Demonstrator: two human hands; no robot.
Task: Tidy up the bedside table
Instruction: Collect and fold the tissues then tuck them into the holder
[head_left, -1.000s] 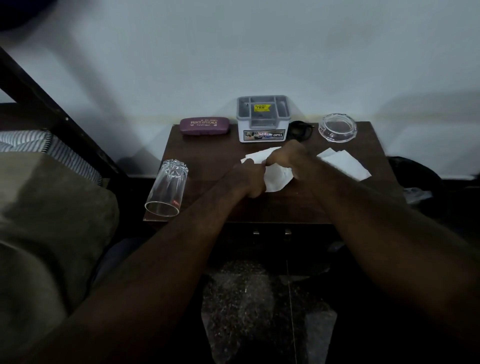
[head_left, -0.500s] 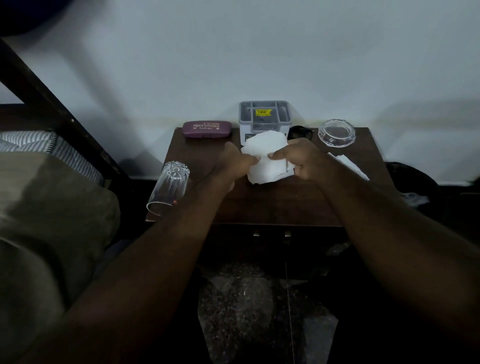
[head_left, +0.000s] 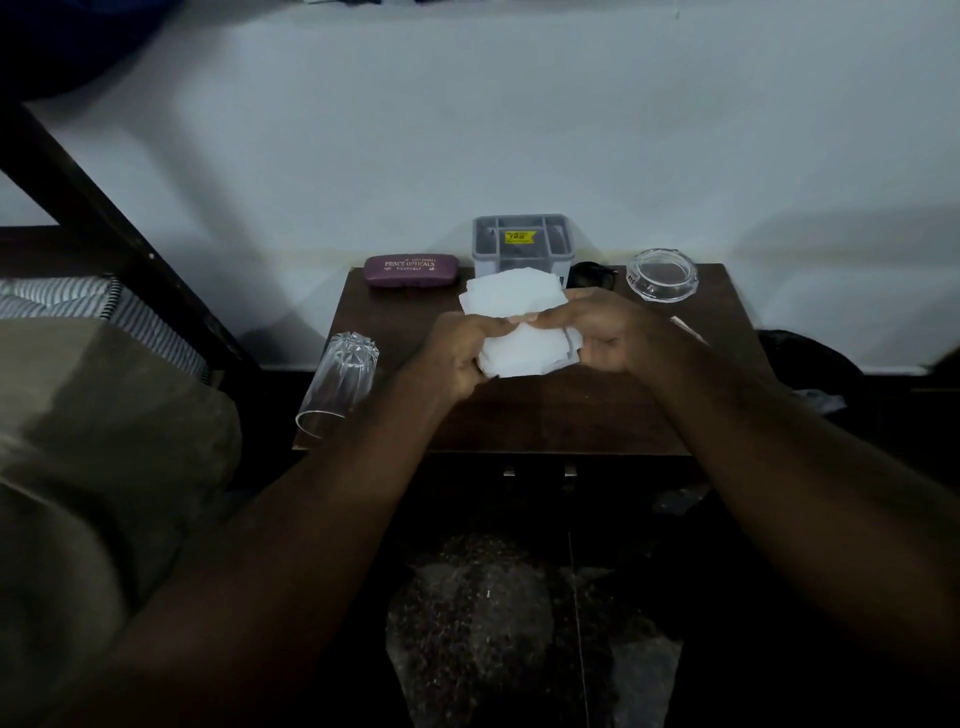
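Note:
Above the middle of the dark wooden bedside table (head_left: 545, 415) I hold a bundle of white tissue paper (head_left: 511, 301) with both hands. My left hand (head_left: 457, 358) grips its left side and my right hand (head_left: 608, 332) grips its right side, thumbs meeting on top. A clear drinking glass (head_left: 340, 384) lies on its side at the table's left edge. A purple spectacle case (head_left: 410, 269) rests at the back left. A grey compartment box (head_left: 522, 244) stands at the back centre, partly hidden by the tissue. A glass ashtray (head_left: 662, 274) sits at the back right.
A small dark object (head_left: 592, 274) lies between the box and the ashtray. A sliver of another white tissue (head_left: 685, 327) shows behind my right wrist. A bed with a striped mattress (head_left: 78, 306) and an olive cover (head_left: 104, 441) is on the left. A dark bag (head_left: 810, 364) sits right of the table.
Both hands lifted the tissue off the table and gathered it into a thicker bundle, held higher and nearer the grey box. The second tissue is now mostly hidden behind my right wrist.

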